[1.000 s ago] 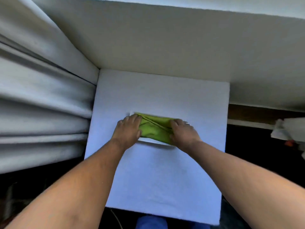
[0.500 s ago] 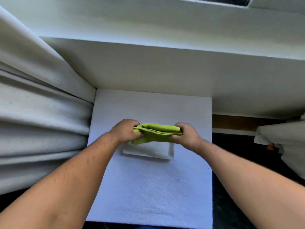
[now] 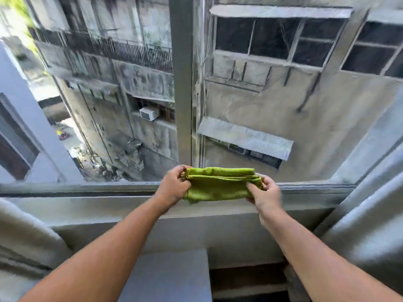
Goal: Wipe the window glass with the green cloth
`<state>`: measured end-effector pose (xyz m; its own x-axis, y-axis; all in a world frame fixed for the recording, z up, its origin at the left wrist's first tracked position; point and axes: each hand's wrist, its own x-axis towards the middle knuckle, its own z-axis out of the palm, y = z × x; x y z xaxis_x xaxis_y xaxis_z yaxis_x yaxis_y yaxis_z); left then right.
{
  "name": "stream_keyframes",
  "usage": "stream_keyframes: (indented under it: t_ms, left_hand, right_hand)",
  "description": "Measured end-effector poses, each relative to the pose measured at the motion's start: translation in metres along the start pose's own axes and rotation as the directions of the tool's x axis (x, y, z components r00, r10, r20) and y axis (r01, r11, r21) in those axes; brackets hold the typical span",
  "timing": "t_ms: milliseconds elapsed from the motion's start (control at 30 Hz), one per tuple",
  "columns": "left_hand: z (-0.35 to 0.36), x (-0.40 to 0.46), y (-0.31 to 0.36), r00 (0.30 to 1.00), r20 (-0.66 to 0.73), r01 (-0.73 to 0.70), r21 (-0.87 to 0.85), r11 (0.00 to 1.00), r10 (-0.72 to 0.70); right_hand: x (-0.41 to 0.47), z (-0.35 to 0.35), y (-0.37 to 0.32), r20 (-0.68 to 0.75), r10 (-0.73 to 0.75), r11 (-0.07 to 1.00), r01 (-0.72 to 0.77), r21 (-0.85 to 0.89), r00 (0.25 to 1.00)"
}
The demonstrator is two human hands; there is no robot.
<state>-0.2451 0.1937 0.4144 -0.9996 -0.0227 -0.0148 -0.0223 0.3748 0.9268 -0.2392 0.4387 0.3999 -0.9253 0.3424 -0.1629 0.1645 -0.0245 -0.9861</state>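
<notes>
A folded green cloth [image 3: 220,184] hangs in the air in front of the bottom rail of the window, stretched between both hands. My left hand [image 3: 173,186] pinches its left end and my right hand [image 3: 265,192] pinches its right end. The window glass [image 3: 272,94] fills the upper view, split by a grey upright frame bar [image 3: 181,83]; grey buildings show through it. The cloth is held near the foot of that bar; I cannot tell whether it touches the glass.
A grey window sill [image 3: 87,205] runs across below the glass. Pale curtains hang at the left [image 3: 24,240] and the right [image 3: 370,214]. A white towel-covered surface [image 3: 165,275] lies below the sill between my forearms.
Both hands lifted the folded cloth off the white surface and raised it up to the window. The view tilted up from the surface to the glass.
</notes>
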Motion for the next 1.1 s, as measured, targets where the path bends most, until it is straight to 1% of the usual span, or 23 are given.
stream_keyframes:
  t_ms: [100, 167, 200, 267, 300, 367, 433, 533, 600, 667, 700, 733, 767, 800, 833, 867, 900, 933, 967, 1000, 1033, 1067, 1100]
  left_hand:
    - [0.037, 0.022, 0.115, 0.99, -0.059, -0.125, -0.005, 0.992, 0.125]
    - [0.058, 0.038, 0.187, 0.977, -0.083, -0.203, -0.059, 0.978, 0.197]
    - [0.069, 0.047, 0.224, 0.96, -0.108, -0.265, -0.072, 0.961, 0.257]
    - [0.088, 0.061, 0.292, 0.908, -0.176, -0.399, -0.086, 0.913, 0.381]
    - [0.096, 0.066, 0.323, 0.873, -0.217, -0.464, -0.086, 0.882, 0.438]
    - [0.109, 0.074, 0.367, 0.81, -0.301, -0.541, -0.056, 0.839, 0.503]
    - [0.123, 0.084, 0.396, 0.761, -0.364, -0.579, -0.008, 0.816, 0.537]
    - [0.132, 0.101, 0.408, 0.686, -0.441, -0.595, 0.116, 0.795, 0.578]
    - [0.13, 0.106, 0.406, 0.654, -0.435, -0.601, 0.197, 0.774, 0.619]
    - [0.117, 0.108, 0.406, 0.634, -0.36, -0.592, 0.344, 0.729, 0.684]
    - [0.108, 0.109, 0.407, 0.611, -0.299, -0.585, 0.454, 0.672, 0.733]
    - [0.096, 0.108, 0.412, 0.563, -0.224, -0.585, 0.572, 0.575, 0.796]
    - [0.082, 0.108, 0.421, 0.465, -0.138, -0.587, 0.692, 0.421, 0.875]
    - [0.068, 0.107, 0.433, 0.32, -0.037, -0.558, 0.8, 0.219, 0.947]
    - [0.053, 0.108, 0.446, 0.166, 0.079, -0.481, 0.877, 0.011, 0.983]
    - [0.038, 0.111, 0.461, 0.053, 0.183, -0.362, 0.92, -0.152, 0.982]
    - [0.023, 0.115, 0.476, 0.002, 0.25, -0.229, 0.943, -0.243, 0.968]
    - [0.009, 0.12, 0.487, 0.005, 0.274, -0.126, 0.954, -0.271, 0.962]
    - [-0.004, 0.125, 0.494, 0.051, 0.252, -0.063, 0.967, -0.249, 0.966]
    - [-0.013, 0.129, 0.496, 0.118, 0.199, -0.027, 0.98, -0.197, 0.973]
    - [-0.019, 0.135, 0.494, 0.184, 0.137, -0.011, 0.99, -0.137, 0.973]
    - [-0.022, 0.141, 0.49, 0.226, 0.08, -0.005, 0.997, -0.081, 0.971]
    - [-0.023, 0.146, 0.485, 0.242, 0.039, -0.008, 0.999, -0.038, 0.969]
  right_hand:
    - [0.034, -0.062, -0.091, -0.169, -0.124, 0.989, 0.135, 0.053, 0.978]
    - [0.058, -0.099, -0.16, -0.277, -0.233, 0.967, 0.253, 0.04, 0.932]
    - [0.068, -0.118, -0.198, -0.334, -0.309, 0.943, 0.332, 0.013, 0.891]
    - [0.085, -0.152, -0.269, -0.45, -0.443, 0.877, 0.479, -0.038, 0.776]
    - [0.092, -0.166, -0.304, -0.503, -0.498, 0.836, 0.544, -0.065, 0.706]
    - [0.103, -0.18, -0.358, -0.574, -0.569, 0.769, 0.629, -0.118, 0.589]
    - [0.114, -0.186, -0.397, -0.6, -0.609, 0.734, 0.655, -0.179, 0.518]
    - [0.132, -0.176, -0.414, -0.549, -0.716, 0.672, 0.639, -0.373, 0.431]
    - [0.143, -0.17, -0.406, -0.523, -0.773, 0.623, 0.585, -0.52, 0.358]
    - [0.149, -0.168, -0.4, -0.513, -0.803, 0.583, 0.58, -0.569, 0.305]
    - [0.15, -0.167, -0.401, -0.502, -0.813, 0.565, 0.604, -0.562, 0.294]
    - [0.152, -0.166, -0.401, -0.495, -0.819, 0.552, 0.635, -0.541, 0.29]
    - [0.152, -0.163, -0.401, -0.495, -0.82, 0.543, 0.664, -0.514, 0.287]
    - [0.152, -0.159, -0.4, -0.5, -0.818, 0.538, 0.686, -0.49, 0.284]
    - [0.15, -0.152, -0.396, -0.506, -0.82, 0.526, 0.701, -0.482, 0.268]
    - [0.149, -0.144, -0.391, -0.503, -0.829, 0.506, 0.71, -0.489, 0.244]
    - [0.148, -0.136, -0.385, -0.49, -0.843, 0.481, 0.723, -0.496, 0.224]
    - [0.147, -0.128, -0.381, -0.46, -0.858, 0.458, 0.747, -0.481, 0.229]
    - [0.147, -0.12, -0.378, -0.42, -0.872, 0.442, 0.776, -0.45, 0.252]
    - [0.149, -0.115, -0.377, -0.378, -0.886, 0.427, 0.793, -0.435, 0.27]
    - [0.153, -0.112, -0.376, -0.341, -0.9, 0.409, 0.794, -0.449, 0.271]
    - [0.16, -0.112, -0.374, -0.305, -0.918, 0.377, 0.79, -0.484, 0.252]
    - [0.167, -0.113, -0.372, -0.261, -0.94, 0.328, 0.784, -0.528, 0.218]
